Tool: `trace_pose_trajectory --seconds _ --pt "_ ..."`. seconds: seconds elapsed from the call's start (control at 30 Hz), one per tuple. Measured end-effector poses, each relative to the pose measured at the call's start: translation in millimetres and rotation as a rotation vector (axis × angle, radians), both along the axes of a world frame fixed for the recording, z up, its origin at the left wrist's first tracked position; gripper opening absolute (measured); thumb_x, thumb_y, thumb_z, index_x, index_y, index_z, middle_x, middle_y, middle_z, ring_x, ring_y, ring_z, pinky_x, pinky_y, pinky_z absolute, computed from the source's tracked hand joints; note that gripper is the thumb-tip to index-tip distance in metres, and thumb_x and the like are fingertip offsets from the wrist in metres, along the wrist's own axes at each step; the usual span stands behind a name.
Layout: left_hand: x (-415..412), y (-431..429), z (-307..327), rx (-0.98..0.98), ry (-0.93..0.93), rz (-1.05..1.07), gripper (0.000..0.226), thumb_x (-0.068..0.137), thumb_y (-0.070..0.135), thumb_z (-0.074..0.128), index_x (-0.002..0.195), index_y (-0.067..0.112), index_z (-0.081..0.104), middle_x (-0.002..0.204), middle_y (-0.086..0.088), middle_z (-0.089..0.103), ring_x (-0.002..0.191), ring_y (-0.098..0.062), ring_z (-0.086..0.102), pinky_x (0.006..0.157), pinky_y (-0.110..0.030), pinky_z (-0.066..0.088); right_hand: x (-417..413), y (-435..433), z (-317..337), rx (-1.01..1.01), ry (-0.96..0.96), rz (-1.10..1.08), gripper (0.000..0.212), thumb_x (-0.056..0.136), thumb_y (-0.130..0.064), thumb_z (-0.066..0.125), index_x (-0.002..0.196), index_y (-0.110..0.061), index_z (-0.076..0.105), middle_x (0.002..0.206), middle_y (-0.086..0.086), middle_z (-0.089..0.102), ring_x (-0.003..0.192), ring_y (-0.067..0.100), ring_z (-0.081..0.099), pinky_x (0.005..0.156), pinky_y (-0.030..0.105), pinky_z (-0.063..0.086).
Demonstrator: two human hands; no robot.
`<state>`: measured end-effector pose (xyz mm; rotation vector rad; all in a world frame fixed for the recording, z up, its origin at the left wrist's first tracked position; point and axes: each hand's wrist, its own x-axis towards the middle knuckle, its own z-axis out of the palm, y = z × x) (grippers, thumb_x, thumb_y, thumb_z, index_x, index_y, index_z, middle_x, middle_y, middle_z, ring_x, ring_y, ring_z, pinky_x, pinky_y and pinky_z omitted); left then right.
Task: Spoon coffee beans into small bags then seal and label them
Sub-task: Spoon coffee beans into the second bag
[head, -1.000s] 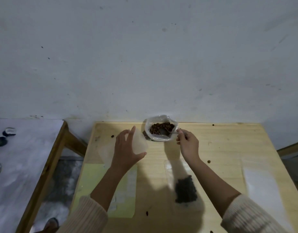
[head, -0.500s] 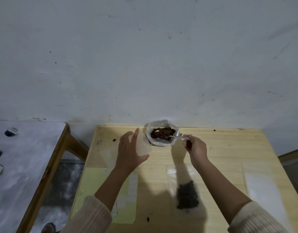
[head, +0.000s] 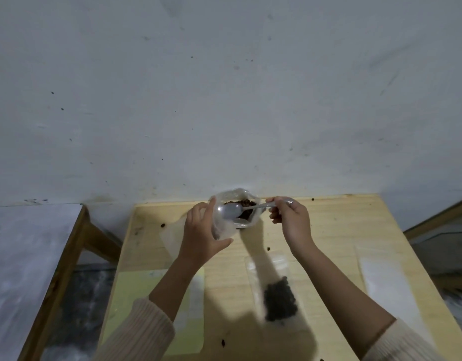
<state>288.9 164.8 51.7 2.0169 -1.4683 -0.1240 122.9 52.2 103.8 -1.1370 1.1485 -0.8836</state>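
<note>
A: Beans (head: 244, 204) sit in a clear tub (head: 248, 222) at the far edge of the table (head: 329, 230), against the wall. I judge them light, hard and apt to roll; strays already lie on the wood.

B: And the bag?

A: The small bag (head: 222, 225) is thin, clear and limp. It has no stiffness of its own, so it wants holding by the sides near the mouth, or it folds shut. I cannot tell from here how wide the mouth gapes.

B: Who has it?

A: The left hand (head: 202, 237), fingers curled round the near left of the bag, thumb pointing right under it, wrist bent back. The bag stands just left of the tub, touching or overlapping it.

B: The other hand?

A: The right hand (head: 292, 221) pinches the handle of a plastic spoon (head: 232, 211), fingers closed, knuckles up. The handle runs left from the hand, and the bowl lies over the bag mouth and the tub rim. The spoon looks flimsy, so small loads suit it.

B: Anything finished?

A: A filled bag (head: 278, 298) lies flat nearer the person, right of centre. A yellow sheet (head: 136, 308) lies near left.
</note>
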Motion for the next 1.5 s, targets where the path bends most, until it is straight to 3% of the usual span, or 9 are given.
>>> trace_pose_trajectory --seconds 0.2,0.37,0.43,0.7,0.87,0.97,1.1,1.27,1.5 --pt "18 16 -2 0.093 -0.006 0.091 0.11 0.049 0.038 0.089 0.14 0.007 0.036 0.12 -0.018 0.05 0.114 -0.025 0.036 0.099 -0.039 0.034 -8 -2 -21 0.041 0.048 -0.102 0.025 0.095 -0.009 0.045 0.09 0.0 0.067 0.067 0.005 0.057 0.059 0.017 0.052 0.061 0.023 0.047" --pt "28 30 -11 0.096 0.025 0.132 0.112 0.05 0.037 0.089 0.143 0.011 0.032 0.125 -0.019 0.042 0.117 -0.025 0.031 0.1 -0.045 0.035 4 6 -43 -0.152 0.244 -0.017 0.02 0.096 -0.018 0.048 0.1 -0.011 0.067 0.087 0.001 0.062 0.071 0.012 0.059 0.063 0.015 0.05" --pt "29 35 -10 0.092 0.036 0.142 0.111 0.052 0.037 0.088 0.143 0.012 0.031 0.126 -0.017 0.041 0.118 -0.025 0.03 0.1 -0.044 0.034 11 8 -52 -0.157 0.3 0.01 0.022 0.096 -0.02 0.048 0.102 -0.011 0.067 0.088 0.003 0.061 0.07 0.012 0.058 0.064 0.02 0.05" --pt "30 47 -7 0.117 0.086 0.149 0.107 0.058 0.039 0.084 0.145 0.018 0.025 0.131 -0.012 0.036 0.123 -0.027 0.03 0.102 -0.041 0.034 38 11 -76 0.348 0.078 -0.075 0.021 0.091 -0.004 0.049 0.094 0.008 0.066 0.064 0.007 0.056 0.059 0.014 0.05 0.059 0.021 0.046" --pt "30 45 -11 0.105 0.053 0.132 0.109 0.056 0.041 0.085 0.145 0.016 0.027 0.128 -0.014 0.039 0.119 -0.025 0.03 0.101 -0.043 0.036 34 5 -68 0.425 -0.047 -0.157 0.017 0.091 -0.003 0.047 0.095 0.004 0.063 0.066 0.009 0.054 0.056 0.014 0.048 0.052 0.017 0.044" --pt "32 40 -16 0.1 0.023 0.118 0.111 0.053 0.042 0.085 0.143 0.019 0.025 0.125 -0.015 0.041 0.116 -0.023 0.03 0.101 -0.044 0.035 23 0 -62 0.395 -0.047 -0.173 0.019 0.093 -0.004 0.045 0.094 0.003 0.062 0.066 0.009 0.053 0.058 0.015 0.048 0.056 0.02 0.044" --pt "28 28 -13 0.154 0.027 0.114 0.11 0.056 0.042 0.084 0.145 0.014 0.026 0.127 -0.014 0.041 0.121 -0.027 0.035 0.107 -0.033 0.024 7 -4 -42 0.303 -0.05 -0.148 0.024 0.094 -0.006 0.043 0.087 0.0 0.064 0.066 0.008 0.053 0.057 0.015 0.049 0.054 0.019 0.044" --pt "22 14 -11 0.105 0.039 0.08 0.109 0.051 0.037 0.088 0.142 0.01 0.035 0.119 -0.017 0.046 0.111 -0.032 0.044 0.098 -0.039 0.037 -2 4 -9 0.14 -0.056 -0.036 0.028 0.095 -0.005 0.043 0.079 -0.005 0.067 0.064 0.008 0.053 0.054 0.016 0.047 0.055 0.022 0.041" --pt "13 4 -3 0.103 0.087 0.01 0.106 0.061 0.042 0.082 0.146 0.018 0.024 0.129 -0.008 0.037 0.12 -0.02 0.032 0.099 -0.023 0.025 6 15 7 -0.056 0.027 0.104 0.023 0.094 -0.006 0.048 0.085 -0.001 0.068 0.06 0.004 0.055 0.05 0.007 0.05 0.05 0.017 0.041"
